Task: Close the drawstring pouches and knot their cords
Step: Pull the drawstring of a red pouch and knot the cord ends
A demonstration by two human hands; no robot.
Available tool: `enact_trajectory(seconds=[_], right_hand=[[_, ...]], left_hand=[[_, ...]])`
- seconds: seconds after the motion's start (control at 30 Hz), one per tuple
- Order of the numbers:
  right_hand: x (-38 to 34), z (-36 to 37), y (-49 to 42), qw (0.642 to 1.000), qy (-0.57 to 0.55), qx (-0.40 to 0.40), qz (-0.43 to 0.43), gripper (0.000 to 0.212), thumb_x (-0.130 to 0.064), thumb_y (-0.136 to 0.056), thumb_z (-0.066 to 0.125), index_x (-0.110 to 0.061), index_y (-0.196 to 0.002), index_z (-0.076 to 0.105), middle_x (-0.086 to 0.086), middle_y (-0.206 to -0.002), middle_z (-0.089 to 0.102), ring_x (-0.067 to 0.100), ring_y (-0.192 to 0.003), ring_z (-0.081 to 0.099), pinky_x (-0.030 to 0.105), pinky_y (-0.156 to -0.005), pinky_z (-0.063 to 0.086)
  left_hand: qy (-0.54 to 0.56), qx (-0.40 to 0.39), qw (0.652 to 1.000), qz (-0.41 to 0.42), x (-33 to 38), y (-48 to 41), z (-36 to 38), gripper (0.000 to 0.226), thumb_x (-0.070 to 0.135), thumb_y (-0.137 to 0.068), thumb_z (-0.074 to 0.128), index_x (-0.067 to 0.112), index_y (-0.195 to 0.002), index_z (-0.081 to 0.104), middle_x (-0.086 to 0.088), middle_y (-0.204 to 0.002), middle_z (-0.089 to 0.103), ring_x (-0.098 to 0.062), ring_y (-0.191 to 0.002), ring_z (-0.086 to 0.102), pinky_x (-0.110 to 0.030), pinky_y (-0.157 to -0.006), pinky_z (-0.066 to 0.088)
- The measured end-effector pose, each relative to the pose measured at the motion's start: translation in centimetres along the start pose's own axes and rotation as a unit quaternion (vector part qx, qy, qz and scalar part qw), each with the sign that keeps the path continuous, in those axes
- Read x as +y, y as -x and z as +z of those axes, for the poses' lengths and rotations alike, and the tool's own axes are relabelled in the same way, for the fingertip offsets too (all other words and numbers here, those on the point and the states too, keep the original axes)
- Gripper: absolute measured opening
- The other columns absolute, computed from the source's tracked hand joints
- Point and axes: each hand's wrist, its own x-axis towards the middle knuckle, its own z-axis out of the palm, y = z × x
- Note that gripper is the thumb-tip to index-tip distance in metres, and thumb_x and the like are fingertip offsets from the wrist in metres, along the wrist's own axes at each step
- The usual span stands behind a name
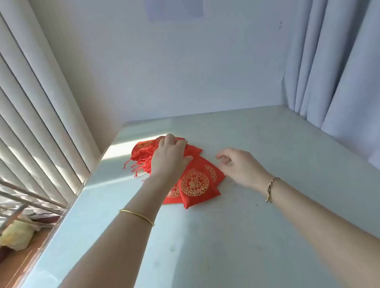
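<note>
1. Head view: a heap of red drawstring pouches (pixel 194 184) with gold round prints lies on the white tabletop (pixel 276 205), toward its left edge and nearer the far edge than the near one.
2. Their red cords (pixel 137 164) trail in a loose tangle toward the left edge, in a band of sunlight.
3. The left hand (pixel 171 158) rests palm down on the heap, fingers curled over the far pouches; whether it pinches any fabric cannot be told.
4. The right hand (pixel 238 165) hovers just beside the heap's right side, fingers loosely curled, holding nothing.
5. A gold bangle (pixel 136 217) sits on the left forearm, a braided bracelet (pixel 270 189) on the right wrist.
</note>
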Motion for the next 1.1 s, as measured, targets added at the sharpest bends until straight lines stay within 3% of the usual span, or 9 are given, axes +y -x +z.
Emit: enact_trajectory(seconds=[0.13,0.27,0.37,0.53,0.6,0.67,0.83,0.97,1.1], right_hand=[[0.2,0.4,0.6,0.998,-0.030,0.049,0.001,0.033,-0.021,-0.090,0.050,-0.017,-0.122,0.054,-0.004,-0.104,0.061,0.015,-0.097,0.059,0.034,-0.090,0.047],[0.7,0.9,0.5,0.988,-0.110,0.105,-0.005,0.041,-0.016,-0.088,0.055,-0.017,-0.128,0.049,-0.002,-0.119,0.056,0.011,-0.099,0.055,0.023,-0.086,0.041],[1.3,0.5,0.3,0.976,-0.182,0.118,-0.016,0.054,-0.012,-0.084,0.060,-0.021,-0.134,0.044,-0.011,-0.127,0.045,0.005,-0.111,0.045,0.020,-0.093,0.032],[3.0,-1.3,-1.1,0.965,-0.254,0.029,-0.051,0.018,-0.003,-0.087,0.058,-0.017,-0.093,0.066,0.000,-0.086,0.068,0.001,-0.074,0.062,0.019,-0.070,0.047],[3.8,-1.6,-1.9,0.968,-0.242,0.027,-0.066,0.021,-0.002,-0.089,0.055,-0.020,-0.085,0.065,0.008,-0.082,0.070,0.013,-0.072,0.061,0.032,-0.067,0.049],[4.1,-2.0,-2.5,0.969,-0.229,0.035,-0.081,0.023,-0.001,-0.090,0.054,-0.021,-0.084,0.064,0.003,-0.079,0.069,0.009,-0.068,0.060,0.026,-0.063,0.049],[4.2,-3.0,-3.2,0.969,-0.225,0.048,-0.091,0.019,-0.004,-0.091,0.052,-0.018,-0.091,0.065,0.002,-0.080,0.066,0.002,-0.064,0.058,0.016,-0.058,0.047],[4.9,-3.6,-3.0,0.973,-0.229,-0.008,-0.031,0.021,-0.016,-0.091,0.057,-0.018,-0.112,0.060,0.003,-0.084,0.067,0.012,-0.071,0.062,0.029,-0.068,0.052],[5.5,-4.3,-2.4,0.969,-0.245,-0.044,0.000,0.012,-0.009,-0.090,0.057,-0.016,-0.098,0.062,0.004,-0.071,0.065,0.006,-0.052,0.055,0.022,-0.057,0.050]], left_hand=[[-0.021,0.055,0.998,0.015,0.2,-0.2,1.3,0.020,0.021,-0.088,0.060,0.016,-0.107,0.063,-0.004,-0.114,0.051,-0.025,-0.110,0.047,-0.034,-0.087,0.040],[0.188,0.088,0.977,0.050,0.9,0.6,1.4,0.010,0.005,-0.081,0.064,0.013,-0.087,0.066,-0.002,-0.103,0.049,-0.017,-0.095,0.050,-0.023,-0.085,0.043],[0.354,0.029,0.933,0.053,2.1,1.3,0.7,0.018,0.002,-0.080,0.065,0.019,-0.081,0.064,0.003,-0.100,0.053,-0.011,-0.091,0.054,-0.013,-0.085,0.042],[0.482,0.009,0.876,-0.006,3.1,1.3,2.1,0.019,0.007,-0.084,0.064,0.026,-0.090,0.064,0.007,-0.105,0.064,-0.013,-0.091,0.062,-0.033,-0.085,0.051],[0.484,-0.015,0.874,-0.031,3.1,0.8,2.7,0.025,0.014,-0.086,0.064,0.026,-0.108,0.058,0.005,-0.107,0.063,-0.010,-0.094,0.062,-0.025,-0.081,0.053],[0.445,-0.054,0.892,-0.055,2.8,0.2,2.9,0.032,0.021,-0.087,0.063,0.025,-0.117,0.052,0.006,-0.102,0.061,-0.005,-0.087,0.062,-0.014,-0.071,0.051],[0.399,-0.070,0.912,-0.056,2.7,-0.6,2.1,0.008,0.015,-0.088,0.062,0.021,-0.094,0.061,0.006,-0.067,0.058,0.003,-0.048,0.053,-0.015,-0.056,0.049],[0.390,-0.059,0.918,-0.048,2.9,-0.6,1.7,0.012,0.013,-0.088,0.062,0.025,-0.084,0.060,0.003,-0.063,0.058,-0.002,-0.051,0.055,-0.022,-0.058,0.053],[0.398,-0.054,0.915,-0.047,2.8,-0.3,1.2,0.007,0.009,-0.088,0.062,0.015,-0.093,0.063,0.001,-0.059,0.059,0.000,-0.047,0.055,-0.014,-0.051,0.049]])
